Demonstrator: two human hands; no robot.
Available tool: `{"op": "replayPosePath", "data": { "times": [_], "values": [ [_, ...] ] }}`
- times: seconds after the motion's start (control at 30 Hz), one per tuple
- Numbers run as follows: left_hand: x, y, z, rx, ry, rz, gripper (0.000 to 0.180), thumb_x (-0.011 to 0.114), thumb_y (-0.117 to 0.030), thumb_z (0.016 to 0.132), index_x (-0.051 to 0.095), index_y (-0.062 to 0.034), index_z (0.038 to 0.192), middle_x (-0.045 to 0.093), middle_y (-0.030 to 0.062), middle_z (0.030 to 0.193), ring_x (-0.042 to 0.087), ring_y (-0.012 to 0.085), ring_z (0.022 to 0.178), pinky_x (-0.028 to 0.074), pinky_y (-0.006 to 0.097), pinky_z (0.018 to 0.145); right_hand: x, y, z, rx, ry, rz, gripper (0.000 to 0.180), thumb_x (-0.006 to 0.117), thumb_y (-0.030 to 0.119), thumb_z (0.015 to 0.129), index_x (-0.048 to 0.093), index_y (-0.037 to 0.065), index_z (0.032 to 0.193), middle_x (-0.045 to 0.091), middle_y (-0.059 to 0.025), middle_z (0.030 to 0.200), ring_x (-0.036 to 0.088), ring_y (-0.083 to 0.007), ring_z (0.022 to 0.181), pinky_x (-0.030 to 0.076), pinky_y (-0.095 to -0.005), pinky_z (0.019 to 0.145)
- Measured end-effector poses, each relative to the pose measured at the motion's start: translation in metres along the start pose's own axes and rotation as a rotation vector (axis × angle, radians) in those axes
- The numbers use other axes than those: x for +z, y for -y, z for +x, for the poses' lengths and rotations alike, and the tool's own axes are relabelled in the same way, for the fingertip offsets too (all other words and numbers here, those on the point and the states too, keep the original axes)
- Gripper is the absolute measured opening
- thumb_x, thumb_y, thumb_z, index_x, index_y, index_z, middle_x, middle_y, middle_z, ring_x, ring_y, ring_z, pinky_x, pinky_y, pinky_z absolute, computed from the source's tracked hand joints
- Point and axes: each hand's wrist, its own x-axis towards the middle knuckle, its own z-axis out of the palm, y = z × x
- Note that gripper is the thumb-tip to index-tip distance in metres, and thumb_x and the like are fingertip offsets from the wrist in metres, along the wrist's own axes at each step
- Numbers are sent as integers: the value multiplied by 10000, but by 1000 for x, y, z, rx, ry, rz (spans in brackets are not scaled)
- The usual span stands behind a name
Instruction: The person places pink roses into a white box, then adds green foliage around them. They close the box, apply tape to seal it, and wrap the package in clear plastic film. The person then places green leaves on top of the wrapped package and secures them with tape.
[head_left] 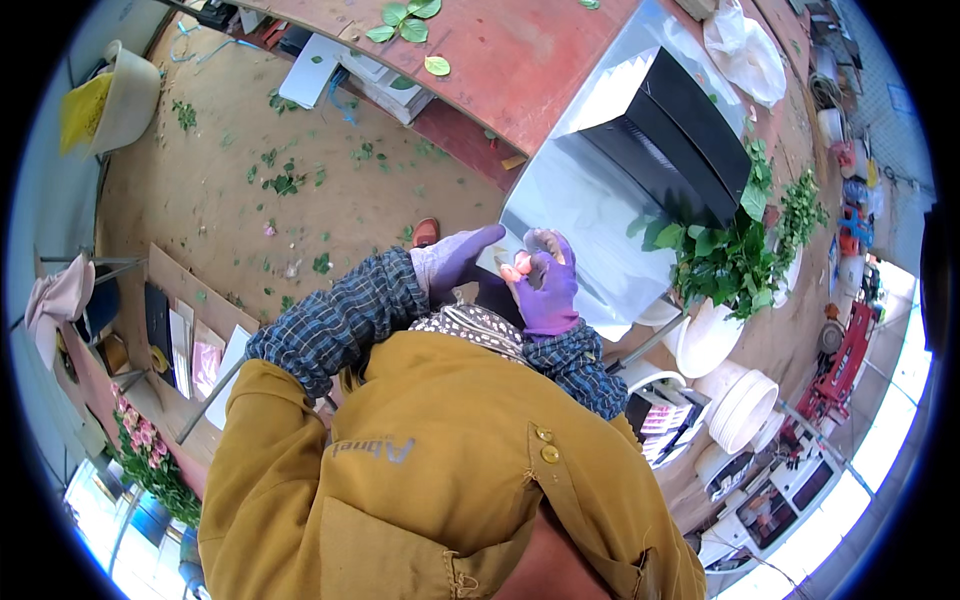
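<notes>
My left hand (455, 262) wears a purple glove and sits in front of my waist. Its visible part stretches out to the right, and I see nothing held in it. Just right of it, my right hand (548, 292), also gloved in purple, has its fingers curled in. A small pinkish piece (517, 266) shows at its fingertips; whether it is a flower part or bare fingertips I cannot make out. Both hands are over the near edge of a shiny grey-white sheet (590, 255) on the table. A patterned cloth (470, 325) covers my waist.
A black box-like stand (670, 130) rises from the sheet, beside leafy green stems (735, 260). The red tabletop (520, 60) carries loose leaves (405, 22) and a white plastic bag (745, 55). White buckets (735, 405) stand at right. Pink roses (145, 440) lie at left; leaves litter the floor.
</notes>
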Motion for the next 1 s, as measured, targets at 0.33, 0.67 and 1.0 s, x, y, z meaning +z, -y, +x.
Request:
{"op": "replayPosePath", "data": {
  "times": [0.33,0.67,1.0],
  "values": [
    [-18,8,7,63,120,38,450,680,-154,828,504,-14,1218,596,121,1143,576,207,1064,458,322,880,4,-4,-5,-74,-4,-94,162,723,90,699,574,28,719,616,-150,1029,548,-354,1035,435,-453,884],
    [-24,8,23,-545,-260,-454,617,651,-305,853,423,-13,1346,544,122,1273,570,186,1050,437,307,945,8,-24,-18,284,-95,164,148,633,140,866,582,18,930,572,-31,870,531,-103,791,437,-271,710],
    [-62,77,131,-232,-92,433,821,775,-376,707,414,-17,1351,490,166,1311,483,234,1193,389,339,1009,-23,-11,-9,383,-11,126,303,675,104,813,575,19,1086,592,-72,979,586,-155,885,477,-285,796]
  ]
}}
